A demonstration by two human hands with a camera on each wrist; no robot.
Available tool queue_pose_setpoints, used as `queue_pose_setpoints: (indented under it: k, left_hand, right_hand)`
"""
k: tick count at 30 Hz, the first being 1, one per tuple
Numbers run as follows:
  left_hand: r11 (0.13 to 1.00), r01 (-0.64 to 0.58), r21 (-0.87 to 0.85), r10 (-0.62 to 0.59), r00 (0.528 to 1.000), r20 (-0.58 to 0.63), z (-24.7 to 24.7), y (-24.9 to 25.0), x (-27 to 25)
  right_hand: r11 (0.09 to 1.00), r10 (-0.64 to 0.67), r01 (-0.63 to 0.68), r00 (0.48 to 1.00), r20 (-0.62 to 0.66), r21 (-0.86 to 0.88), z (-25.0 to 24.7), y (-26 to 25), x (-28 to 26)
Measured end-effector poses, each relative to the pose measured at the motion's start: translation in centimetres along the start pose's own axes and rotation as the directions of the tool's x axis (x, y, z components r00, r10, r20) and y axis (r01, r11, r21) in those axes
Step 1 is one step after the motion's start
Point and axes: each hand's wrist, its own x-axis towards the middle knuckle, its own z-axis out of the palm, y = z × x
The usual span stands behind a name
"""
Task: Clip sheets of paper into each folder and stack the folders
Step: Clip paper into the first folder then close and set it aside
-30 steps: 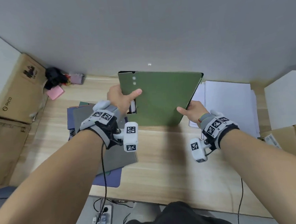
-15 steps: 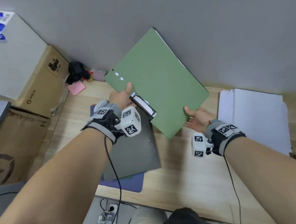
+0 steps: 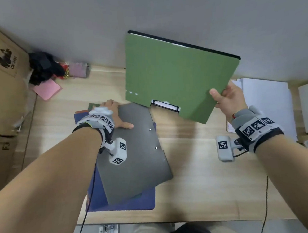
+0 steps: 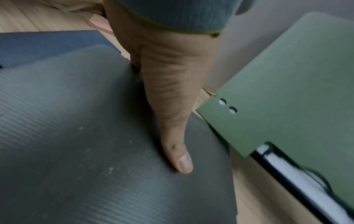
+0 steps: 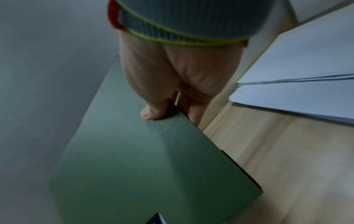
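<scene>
Having been released by the left hand (image 3: 116,118), now laid flat on the dark grey plastic folder (image 3: 134,153) stack, the flat green folder (image 3: 176,75) is pinched aloft by the right hand (image 3: 229,101) alone, probably for stacking.

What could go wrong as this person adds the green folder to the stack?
1. The right hand alone pinches the green folder at one edge, so it might tilt or slip.
2. The grey folder lies skewed on the blue folder; the stack may end uneven.
3. The left hand on the grey folder could be in the way.
</scene>
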Motion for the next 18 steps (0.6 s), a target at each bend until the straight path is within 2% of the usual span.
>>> queue_pose_setpoints:
  k: [3, 5, 9, 10, 12, 14, 16, 18]
  left_hand:
    - [0.997, -0.055, 0.052, 0.057, 0.998, -0.033, 0.9, 0.1, -0.3]
    - [0.995, -0.078, 0.058, 0.079, 0.997, -0.010, 1.3, -0.3, -0.9]
    - [0.997, -0.048, -0.062, 0.052, 0.997, 0.056, 3.1, -0.7, -2.3]
    - [0.988, 0.012, -0.157, -0.005, 0.999, 0.044, 3.3, -1.1, -2.6]
    - [0.915, 0.146, -0.377, -0.171, 0.985, -0.034, 2.8, -2.0, -2.8]
    - [0.830, 0.225, -0.510, -0.341, 0.929, -0.145, 1.6, -3.1, -2.5]
    - [0.827, 0.286, -0.484, -0.406, 0.899, -0.163, 0.5, -4.0, -2.0]
    - [0.853, 0.345, -0.392, -0.411, 0.907, -0.097, 0.3, -5.1, -1.2]
  right_hand:
    - [1.000, -0.024, 0.024, 0.999, 0.040, 0.010, 2.0, -0.9, 1.2]
    - [0.999, -0.022, 0.021, 0.997, 0.070, 0.025, 3.8, -1.1, 1.9]
    - [1.000, 0.001, -0.005, 0.988, 0.156, 0.028, 7.4, -0.5, 3.1]
    - [0.999, 0.034, -0.040, 0.983, 0.179, 0.034, 8.4, -0.3, 3.3]
    - [0.990, 0.134, -0.142, 0.963, 0.234, 0.018, 10.3, 0.2, 3.7]
    - [0.964, 0.261, -0.266, 0.924, 0.280, -0.022, 11.7, 0.9, 4.1]
    - [0.933, 0.359, -0.343, 0.894, 0.269, -0.105, 12.5, 1.6, 4.9]
    - [0.903, 0.424, -0.383, 0.871, 0.250, -0.196, 13.4, 2.2, 5.7]
